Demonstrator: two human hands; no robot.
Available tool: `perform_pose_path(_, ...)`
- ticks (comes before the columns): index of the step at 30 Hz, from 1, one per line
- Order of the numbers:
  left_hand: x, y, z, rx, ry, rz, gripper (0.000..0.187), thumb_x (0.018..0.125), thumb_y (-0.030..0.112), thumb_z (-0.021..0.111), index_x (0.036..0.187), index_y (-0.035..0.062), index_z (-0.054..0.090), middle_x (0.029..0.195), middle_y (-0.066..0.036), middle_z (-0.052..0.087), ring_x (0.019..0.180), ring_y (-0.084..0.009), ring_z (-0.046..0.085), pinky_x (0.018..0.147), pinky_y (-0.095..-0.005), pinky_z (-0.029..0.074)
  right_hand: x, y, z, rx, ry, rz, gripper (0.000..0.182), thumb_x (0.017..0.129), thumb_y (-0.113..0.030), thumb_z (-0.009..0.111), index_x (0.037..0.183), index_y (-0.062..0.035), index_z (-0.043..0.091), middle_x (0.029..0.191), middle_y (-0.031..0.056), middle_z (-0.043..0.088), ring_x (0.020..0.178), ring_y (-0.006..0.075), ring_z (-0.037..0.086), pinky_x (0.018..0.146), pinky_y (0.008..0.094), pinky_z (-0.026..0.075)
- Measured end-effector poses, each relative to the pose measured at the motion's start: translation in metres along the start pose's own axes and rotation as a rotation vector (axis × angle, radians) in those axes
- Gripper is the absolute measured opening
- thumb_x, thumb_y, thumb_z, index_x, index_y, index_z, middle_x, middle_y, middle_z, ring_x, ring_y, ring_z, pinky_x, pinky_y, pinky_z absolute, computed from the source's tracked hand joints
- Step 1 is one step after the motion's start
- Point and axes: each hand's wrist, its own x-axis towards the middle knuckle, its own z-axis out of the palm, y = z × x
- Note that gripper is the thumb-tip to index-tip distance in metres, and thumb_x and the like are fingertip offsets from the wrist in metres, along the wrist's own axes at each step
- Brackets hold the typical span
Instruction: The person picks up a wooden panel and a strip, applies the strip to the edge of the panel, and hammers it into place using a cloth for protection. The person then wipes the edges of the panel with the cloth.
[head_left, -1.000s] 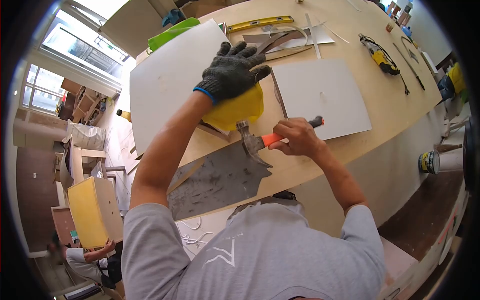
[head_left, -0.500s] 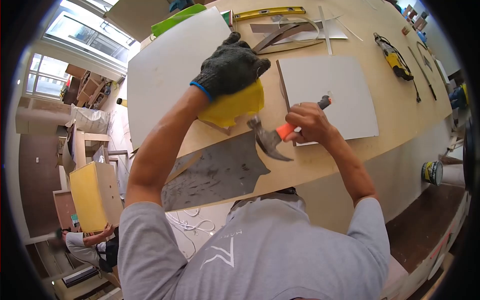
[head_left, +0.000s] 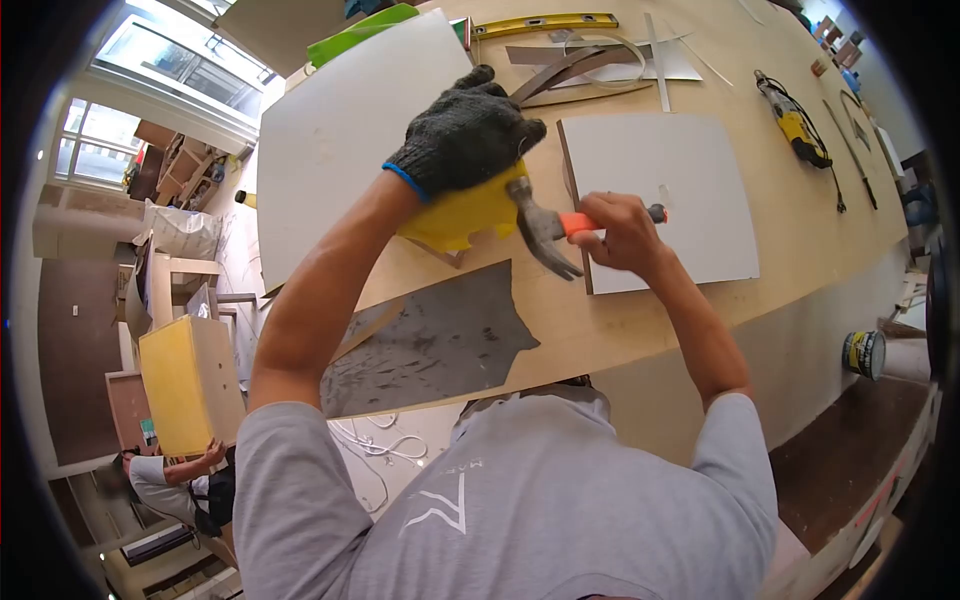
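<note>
My left hand, in a dark knit glove with a blue cuff, is closed on a yellow cloth-like sheet at the right edge of a large white panel. Its fingertips are partly hidden. With my bare right hand I grip the orange and black handle of a claw hammer. The hammer head overlaps the right edge of the yellow sheet in this view, its claw pointing down toward me. Beneath my right hand lies a smaller white board with a brown edge.
A ragged grey sheet lies at the bench's near edge. Edging strips and a yellow spirit level sit at the back, a corded yellow power tool at right. At lower left another person is beside a yellow cabinet.
The hammer has swung up and slightly right, its head now against the yellow sheet in view. My right hand has shifted slightly; my left hand stays at the sheet.
</note>
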Motion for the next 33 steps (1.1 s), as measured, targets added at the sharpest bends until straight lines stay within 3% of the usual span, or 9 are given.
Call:
perform_pose_path(5, 0.001, -0.005, 0.005, -0.047, 0.058, 0.006, 0.018, 0.090, 0.021, 0.055, 0.077, 0.0113, 0.063, 0.074, -0.011, 0.062, 0.082, -0.0295, 0.059, 0.091, -0.0421, 0.045, -0.004, -0.008, 0.008, 0.039, -0.018, -0.150, 0.053, 0.088, -0.053, 0.065, 0.071, -0.0043, 0.050, 0.062, 0.0098, 0.046, 0.054, 0.0328, 0.049, 0.051, 0.0403, 0.039)
perform_pose_path(7, 0.000, -0.004, 0.005, -0.060, 0.076, -0.036, 0.018, 0.090, 0.022, 0.055, 0.077, 0.0110, 0.063, 0.074, -0.011, 0.062, 0.082, -0.0297, 0.059, 0.091, -0.0419, 0.045, -0.008, 0.010, 0.016, -0.019, -0.016, 0.169, 0.055, 0.087, -0.055, 0.065, 0.071, -0.0047, 0.049, 0.062, 0.0091, 0.046, 0.054, 0.0316, 0.049, 0.051, 0.0401, 0.039)
perform_pose_path(11, 0.000, -0.005, 0.007, -0.047, 0.063, 0.007, 0.019, 0.090, 0.022, 0.055, 0.077, 0.0104, 0.063, 0.077, -0.011, 0.064, 0.084, -0.0298, 0.059, 0.087, -0.0417, 0.046, -0.002, -0.019, 0.010, 0.051, -0.044, -0.122, 0.046, 0.083, -0.038, 0.073, 0.069, -0.0029, 0.047, 0.061, 0.0114, 0.044, 0.053, 0.0334, 0.047, 0.050, 0.0407, 0.038)
perform_pose_path(14, 0.001, -0.001, 0.004, -0.042, 0.058, -0.019, 0.018, 0.089, 0.023, 0.056, 0.078, 0.0107, 0.063, 0.076, -0.010, 0.063, 0.085, -0.0300, 0.058, 0.085, -0.0411, 0.047, -0.004, 0.009, 0.024, -0.005, 0.127, 0.111, 0.059, 0.087, -0.057, 0.064, 0.066, -0.0048, 0.046, 0.059, 0.0079, 0.041, 0.051, 0.0283, 0.045, 0.048, 0.0381, 0.037)
perform_pose_path(18, -0.001, -0.002, 0.006, -0.042, 0.077, -0.036, 0.015, 0.086, 0.023, 0.057, 0.079, 0.0118, 0.063, 0.074, -0.009, 0.061, 0.084, -0.0297, 0.057, 0.083, -0.0408, 0.047, 0.000, -0.016, 0.015, -0.035, -0.014, -0.129, 0.054, 0.082, -0.055, 0.070, 0.069, -0.0070, 0.049, 0.062, 0.0089, 0.049, 0.055, 0.0314, 0.053, 0.051, 0.0397, 0.042)
perform_pose_path(21, 0.004, 0.001, 0.004, -0.012, 0.030, 0.025, 0.013, 0.085, 0.022, 0.057, 0.078, 0.0122, 0.062, 0.074, -0.009, 0.061, 0.084, -0.0293, 0.057, 0.081, -0.0410, 0.047, -0.006, -0.002, 0.031, -0.043, 0.104, 0.163, 0.052, 0.075, -0.052, 0.076, 0.069, -0.0080, 0.049, 0.061, 0.0078, 0.048, 0.055, 0.0300, 0.054, 0.051, 0.0391, 0.042)
perform_pose_path(25, 0.003, -0.002, 0.004, 0.004, 0.041, -0.012, 0.012, 0.084, 0.022, 0.057, 0.078, 0.0125, 0.061, 0.073, -0.008, 0.061, 0.084, -0.0287, 0.057, 0.081, -0.0408, 0.047, 0.005, -0.027, 0.024, 0.010, 0.007, -0.065, 0.043, 0.065, -0.029, 0.086, 0.071, -0.0068, 0.050, 0.063, 0.0099, 0.051, 0.057, 0.0329, 0.055, 0.053, 0.0422, 0.044)
perform_pose_path(26, 0.003, -0.006, 0.008, -0.024, 0.070, 0.008, 0.012, 0.083, 0.022, 0.057, 0.078, 0.0125, 0.061, 0.072, -0.008, 0.061, 0.084, -0.0287, 0.057, 0.081, -0.0408, 0.047, 0.001, -0.012, 0.038, -0.026, 0.075, 0.116, 0.044, 0.066, -0.035, 0.085, 0.070, -0.0073, 0.050, 0.063, 0.0087, 0.051, 0.057, 0.0319, 0.055, 0.053, 0.0417, 0.043)
perform_pose_path(33, 0.004, -0.005, 0.005, -0.051, 0.053, -0.047, 0.019, 0.091, 0.023, 0.053, 0.079, 0.0123, 0.062, 0.074, -0.009, 0.063, 0.085, -0.0290, 0.057, 0.082, -0.0411, 0.047, 0.008, -0.011, 0.038, -0.007, 0.055, 0.188, 0.046, 0.073, -0.039, 0.080, 0.068, -0.0067, 0.048, 0.063, 0.0110, 0.051, 0.057, 0.0334, 0.055, 0.052, 0.0414, 0.043)
